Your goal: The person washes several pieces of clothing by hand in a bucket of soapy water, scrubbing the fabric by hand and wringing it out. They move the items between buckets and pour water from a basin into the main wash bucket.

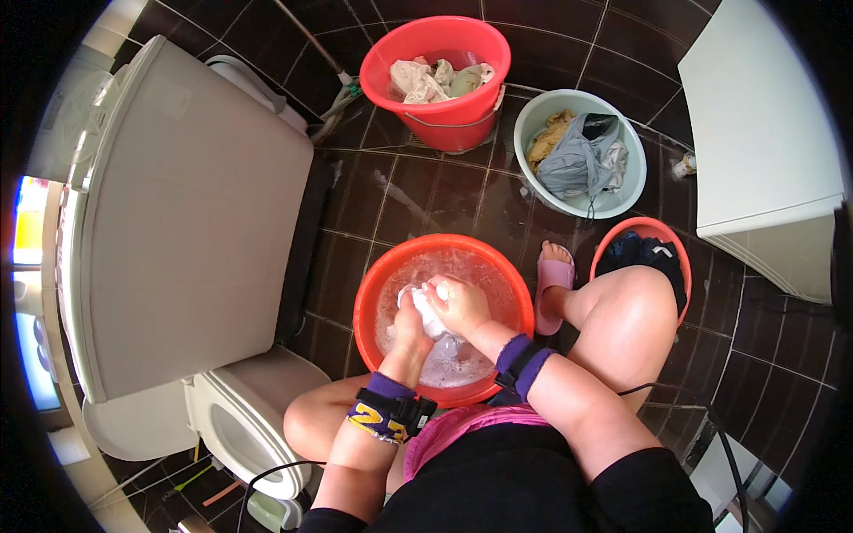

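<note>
Obs: both hands work inside an orange basin (369,298) of soapy water on the dark tiled floor (418,191). Left hand (410,322) and right hand (459,304) meet over a white cloth (425,306); fingers of both are curled and pressed together around it, bunching the wet fabric just above the water surface. Cloth sits between the two sets of fingers, partly hidden by them. Each wrist carries a purple band. Beyond the fingers, well apart: a red bucket (444,115) holding pale laundry; to its right a pale green basin (530,115) with grey and yellowish clothes. Right of the fingers, behind the knee, a smaller orange basin (622,240) with dark garments. A pink slipper (553,280) is just beside the washing basin. Left of the fingers: a white toilet (240,417)
</note>
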Available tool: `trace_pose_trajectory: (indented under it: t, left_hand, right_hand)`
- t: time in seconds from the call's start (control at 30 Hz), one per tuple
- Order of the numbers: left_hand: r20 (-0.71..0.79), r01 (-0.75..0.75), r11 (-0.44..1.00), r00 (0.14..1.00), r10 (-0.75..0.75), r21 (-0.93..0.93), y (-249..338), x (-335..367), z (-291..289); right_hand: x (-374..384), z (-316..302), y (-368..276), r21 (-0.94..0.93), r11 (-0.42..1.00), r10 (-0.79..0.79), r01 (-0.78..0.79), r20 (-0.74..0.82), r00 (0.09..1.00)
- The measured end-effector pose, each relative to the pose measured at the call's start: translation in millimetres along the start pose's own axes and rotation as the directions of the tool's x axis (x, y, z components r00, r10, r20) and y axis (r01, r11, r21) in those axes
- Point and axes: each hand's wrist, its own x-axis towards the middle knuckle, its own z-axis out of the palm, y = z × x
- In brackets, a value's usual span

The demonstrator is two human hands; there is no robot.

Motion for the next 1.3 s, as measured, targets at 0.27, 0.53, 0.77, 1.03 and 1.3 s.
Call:
trace_pose_trajectory:
  t: [0.27, 0.53, 0.77, 1.03, 1.3]
  left_hand:
    - [0.048, -0.23, 0.739, 0.965, 0.259, 0.633, 10, 13, -19]
    - [0.113, -0.098, -0.092, 0.979, 0.172, 0.991, -41, 42, -37]
    - [0.005, -0.043, -0.551, 0.998, -0.069, 0.834, -64, 123, -105]
    - [-0.003, 0.019, -0.243, 0.998, 0.064, 0.97, -41, 71, -69]
    - [0.482, -0.382, -0.424, 0.862, 0.156, 0.821, -17, 4, -71]
  right_hand:
    - [2, -7, 49, -0.135, 0.982, 0.146, -0.129, 0.126, 0.981]
    - [-13, 35, 100, -0.283, 0.954, 0.217, -0.1, 0.417, 0.883]
    - [-15, 63, 114, -0.359, 0.908, 0.274, -0.215, 0.122, 0.954]
    - [12, 42, 121, -0.279, 0.755, 0.647, -0.594, 0.166, 0.744]
    - [11, -29, -30, -0.12, 0.962, 0.274, -0.247, 0.479, 0.834]
